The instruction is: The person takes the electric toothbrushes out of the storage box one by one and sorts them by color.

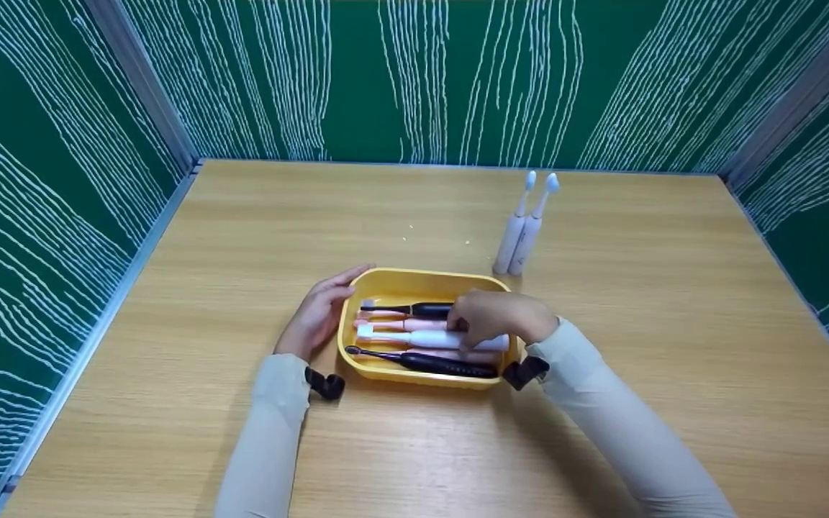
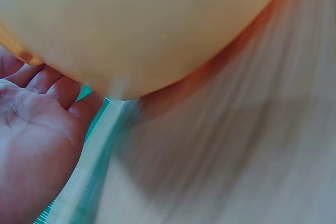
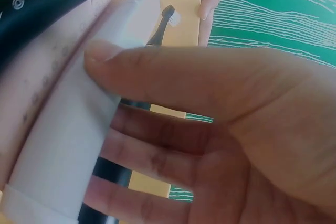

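Observation:
A yellow plastic basket (image 1: 422, 277) holds several electric toothbrushes lying side by side. My right hand (image 1: 497, 316) reaches into it and pinches a white electric toothbrush (image 1: 432, 339); in the right wrist view, its thumb presses the white handle (image 3: 68, 124) and the fingers lie along the other side. A black electric toothbrush (image 1: 436, 364) lies nearest the front wall, another black one (image 1: 430, 310) toward the back. Pink toothbrushes (image 1: 425, 325) show between them, partly covered. My left hand (image 1: 317, 313) rests at the basket's left end, palm uncurled, fingers (image 2: 60, 90) right at the rim.
Two white electric toothbrushes stand upright behind the basket's right corner, one (image 1: 509, 244) beside the other (image 1: 527, 244). Small pale specks (image 1: 407, 229) lie on the wooden table (image 1: 278, 216). Green panels with white streaks (image 1: 364, 86) enclose the back and sides.

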Tool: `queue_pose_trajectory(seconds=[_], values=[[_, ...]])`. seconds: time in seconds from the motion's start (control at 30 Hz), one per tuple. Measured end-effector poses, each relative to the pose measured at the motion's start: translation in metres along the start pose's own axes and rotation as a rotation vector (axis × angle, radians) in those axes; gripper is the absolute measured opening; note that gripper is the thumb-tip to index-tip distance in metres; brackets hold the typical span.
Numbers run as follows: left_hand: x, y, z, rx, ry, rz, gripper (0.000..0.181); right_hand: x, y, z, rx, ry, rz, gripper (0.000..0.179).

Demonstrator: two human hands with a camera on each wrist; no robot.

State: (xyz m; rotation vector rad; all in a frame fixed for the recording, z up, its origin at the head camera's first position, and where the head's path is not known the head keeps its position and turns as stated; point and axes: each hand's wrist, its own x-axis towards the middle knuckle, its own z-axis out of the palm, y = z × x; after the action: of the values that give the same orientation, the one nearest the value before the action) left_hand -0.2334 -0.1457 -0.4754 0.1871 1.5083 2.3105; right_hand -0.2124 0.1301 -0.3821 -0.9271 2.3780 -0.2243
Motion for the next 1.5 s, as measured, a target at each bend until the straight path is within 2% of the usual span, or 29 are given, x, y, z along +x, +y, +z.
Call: queue_pose_trajectory(seconds=[0.27, 0.43, 0.67, 0.87, 1.03, 1.17, 1.5], values=[[-0.0009, -0.0003, 0.0001, -0.014, -0.011, 0.006, 0.049, 0.0003, -0.0004, 0.0000, -0.008, -0.001, -0.031, 0.003], [-0.0007, -0.0006, 0.0000, -0.017, -0.011, 0.004, 0.049, 0.0010, -0.0013, -0.0002, 0.006, -0.012, -0.031, 0.013], [-0.0005, -0.0007, -0.0003, -0.016, -0.021, 0.004, 0.049, 0.0010, -0.0029, -0.0006, 0.003, -0.031, -0.002, 0.010], [-0.0002, -0.0014, -0.0007, -0.021, -0.019, 0.004, 0.049, -0.0005, -0.0022, -0.0001, -0.016, 0.007, -0.018, 0.018], [-0.0001, -0.0013, -0.0009, -0.007, -0.028, 0.009, 0.049, -0.0020, -0.0019, 0.0003, -0.037, 0.040, -0.045, 0.015], [0.0005, -0.0015, -0.0008, -0.005, -0.028, 0.006, 0.049, -0.0024, -0.0018, 0.0008, -0.049, 0.047, -0.035, 0.010], [0.0005, -0.0013, -0.0011, -0.007, -0.012, 0.007, 0.049, -0.0022, -0.0018, 0.0014, -0.022, 0.022, 0.027, 0.015]])
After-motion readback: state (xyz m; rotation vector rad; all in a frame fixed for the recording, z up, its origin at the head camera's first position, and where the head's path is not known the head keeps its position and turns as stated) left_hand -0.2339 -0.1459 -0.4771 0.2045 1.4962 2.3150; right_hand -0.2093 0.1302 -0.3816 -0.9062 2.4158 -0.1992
